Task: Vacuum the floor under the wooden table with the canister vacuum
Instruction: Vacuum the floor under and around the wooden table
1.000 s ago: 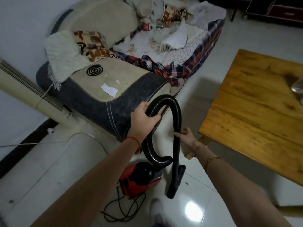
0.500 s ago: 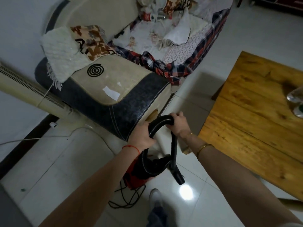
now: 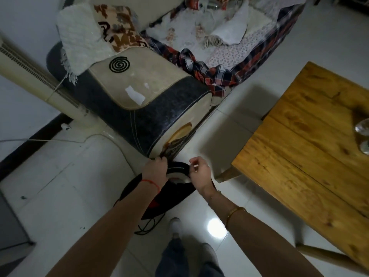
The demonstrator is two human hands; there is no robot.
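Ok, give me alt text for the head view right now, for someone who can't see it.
Both hands reach down to a black hose over the vacuum on a white floor: the left hand grips the hose, the right hand is at its other side. A sofa lies ahead, a wooden table to the right.

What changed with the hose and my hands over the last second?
Both hands went down with the hose, so its high arch is now a low blurred loop just above the vacuum. The right hand slid from the wand up to the bend; whether it grips now is unclear. The left hand kept its hold. The table and sofa stayed put.
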